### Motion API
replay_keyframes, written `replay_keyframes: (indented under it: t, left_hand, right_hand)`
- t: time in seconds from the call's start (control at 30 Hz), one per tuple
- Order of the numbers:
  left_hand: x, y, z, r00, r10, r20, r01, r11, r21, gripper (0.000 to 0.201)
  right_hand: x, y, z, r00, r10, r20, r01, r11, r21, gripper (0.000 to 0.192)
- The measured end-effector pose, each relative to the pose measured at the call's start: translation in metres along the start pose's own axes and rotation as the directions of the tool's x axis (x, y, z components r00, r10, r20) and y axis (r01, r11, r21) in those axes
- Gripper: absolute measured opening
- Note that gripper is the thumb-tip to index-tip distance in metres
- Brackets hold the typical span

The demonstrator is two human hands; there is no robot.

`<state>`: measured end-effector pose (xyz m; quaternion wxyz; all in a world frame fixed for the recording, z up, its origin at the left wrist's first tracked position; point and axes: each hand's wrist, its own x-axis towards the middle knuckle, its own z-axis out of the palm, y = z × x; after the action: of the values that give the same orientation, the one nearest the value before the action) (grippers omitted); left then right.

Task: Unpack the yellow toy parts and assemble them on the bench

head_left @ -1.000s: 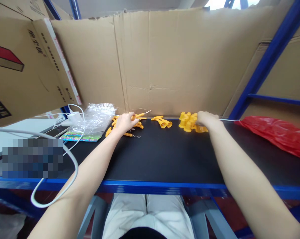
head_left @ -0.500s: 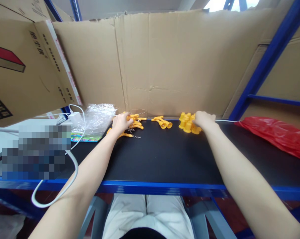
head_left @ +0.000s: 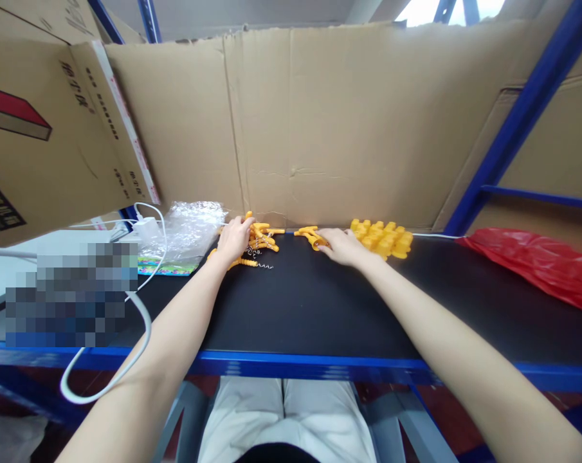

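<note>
The right hand [head_left: 341,246] lay flat, fingers loosely spread, on a small yellow part [head_left: 311,235] at the far edge of the black table [head_left: 319,302]; its long axis ran left-right. The left hand [head_left: 233,236] rested curled on the orange pile [head_left: 260,236]; whether it gripped anything could not be told.

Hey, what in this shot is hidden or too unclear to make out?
Head view only:
- Left hand covers part of the orange pile; its grip is unclear.
- Right hand covers the small yellow pieces; no grasp is visible.
- Pixelated patch hides the shelf's left end.
- Red bag is cut off by the right edge.
</note>
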<state>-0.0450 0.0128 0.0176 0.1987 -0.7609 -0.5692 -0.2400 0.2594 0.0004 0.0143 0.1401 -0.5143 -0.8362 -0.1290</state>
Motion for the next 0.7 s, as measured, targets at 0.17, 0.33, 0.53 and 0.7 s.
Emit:
replay_keyframes:
  t: [0.17,0.33,0.53,0.7]
  left_hand:
    - [0.004,-0.002,0.008,0.994,0.111,-0.002,-0.111,0.988,-0.109,0.042]
    - [0.005,0.000,0.019,0.978,0.197,0.061,-0.179,0.958,-0.222,0.043]
    - [0.004,0.010,0.017,0.965,0.154,0.211,-0.113,0.974,-0.196,0.040]
    - [0.006,0.018,0.020,0.940,0.192,0.283,-0.131,0.967,-0.219,0.048]
  right_hand:
    - [0.001,-0.003,0.010,0.997,-0.007,0.080,0.008,1.000,-0.011,0.034]
    - [0.001,-0.010,0.003,0.999,0.028,0.038,-0.025,0.997,-0.073,0.031]
    - [0.000,-0.020,0.000,0.998,0.056,0.007,-0.055,0.989,-0.138,0.035]
    - [0.000,-0.026,-0.003,0.991,0.102,0.088,-0.096,0.993,-0.068,0.031]
